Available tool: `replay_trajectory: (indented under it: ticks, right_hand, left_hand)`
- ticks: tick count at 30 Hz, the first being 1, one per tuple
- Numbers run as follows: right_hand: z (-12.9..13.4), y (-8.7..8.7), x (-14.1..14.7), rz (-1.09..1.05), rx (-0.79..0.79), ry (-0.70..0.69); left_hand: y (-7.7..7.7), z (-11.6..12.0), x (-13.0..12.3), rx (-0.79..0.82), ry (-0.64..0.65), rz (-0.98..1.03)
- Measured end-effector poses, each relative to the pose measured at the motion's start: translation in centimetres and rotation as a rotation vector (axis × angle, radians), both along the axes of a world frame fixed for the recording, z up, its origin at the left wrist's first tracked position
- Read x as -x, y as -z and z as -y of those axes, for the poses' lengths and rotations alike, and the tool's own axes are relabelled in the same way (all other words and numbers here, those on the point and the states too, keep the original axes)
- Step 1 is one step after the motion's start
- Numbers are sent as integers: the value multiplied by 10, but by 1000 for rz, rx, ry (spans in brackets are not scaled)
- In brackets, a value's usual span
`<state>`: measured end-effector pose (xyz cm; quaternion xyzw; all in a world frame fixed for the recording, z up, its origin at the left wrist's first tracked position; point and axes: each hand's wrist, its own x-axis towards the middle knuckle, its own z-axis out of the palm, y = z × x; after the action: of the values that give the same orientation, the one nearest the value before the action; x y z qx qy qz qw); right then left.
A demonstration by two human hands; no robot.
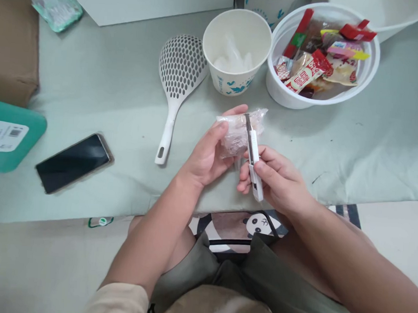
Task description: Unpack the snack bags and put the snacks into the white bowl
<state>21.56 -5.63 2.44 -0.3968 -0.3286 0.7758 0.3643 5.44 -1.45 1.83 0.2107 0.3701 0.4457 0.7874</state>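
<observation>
My left hand (pixel 207 156) holds a small clear plastic packet (pixel 233 138) between thumb and fingers, above the front part of the table. A white utility knife (pixel 254 167) is gripped in my right hand (pixel 277 178), its dark blade slid out and pointing away from me. The blade lies over the right part of the packet; whether it touches the plastic I cannot tell. Just beyond my hands stands a white paper cup (pixel 232 82) with translucent pieces inside. The packet's contents are blurred by the crinkled wrap.
A white slotted ladle (pixel 174 92) lies left of the cup. To the right is a white tub (pixel 292 98) of wrapped snacks. A phone (pixel 74 163), a green container (pixel 24 139) and a brown box (pixel 11 38) are at left, a green packet (pixel 58 10) at back left.
</observation>
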Motion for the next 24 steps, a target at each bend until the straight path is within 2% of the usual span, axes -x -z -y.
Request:
replay_trajectory:
  ticks: [7,18,24]
  right_hand:
    - [0,0,0,38,32,33]
    - [0,6,4,55,130,13]
    - [4,8,8,71,140,-23]
  left_hand:
    - [2,1,-2,-27,-52,-21]
    - [0,-3,5,20,-105,-59]
    - [-2,-6,8,35,-177,-24]
